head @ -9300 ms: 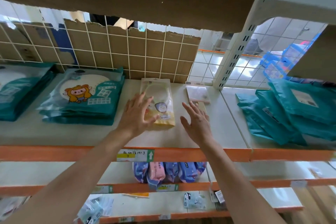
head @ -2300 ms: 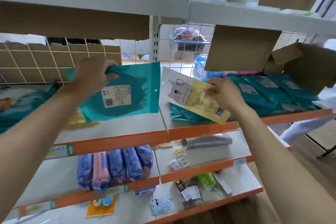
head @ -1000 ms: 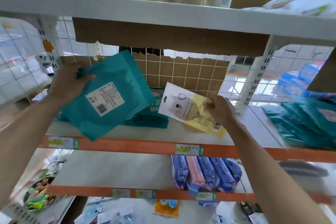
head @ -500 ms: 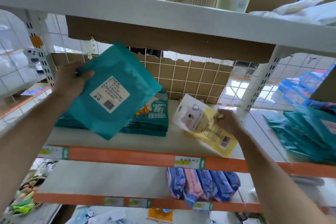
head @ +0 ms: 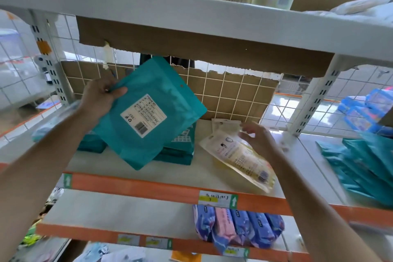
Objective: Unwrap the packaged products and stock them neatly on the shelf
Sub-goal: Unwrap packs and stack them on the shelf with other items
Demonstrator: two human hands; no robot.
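Note:
My left hand [head: 100, 98] grips the upper left corner of a teal pouch [head: 148, 112], barcode label toward me, and holds it tilted in the air over a stack of like teal pouches [head: 178, 149] on the middle shelf [head: 170, 186]. A yellow and white pouch [head: 240, 156] lies flat on that shelf, on top of another yellow one. My right hand [head: 258, 139] hovers at its far right edge with the fingers spread. The hand holds nothing.
A beige pack [head: 225, 124] lies behind the yellow pouch, against the wire grid back [head: 229, 91]. More teal pouches [head: 365, 166] are piled in the right bay. Cardboard [head: 191, 40] hangs low under the upper shelf. Blue and pink packs [head: 236, 229] stand on the shelf below.
My right hand has lowered the yellow pouch onto the shelf and let go of it. My left hand still holds the teal pouch, now slightly further right over the stack.

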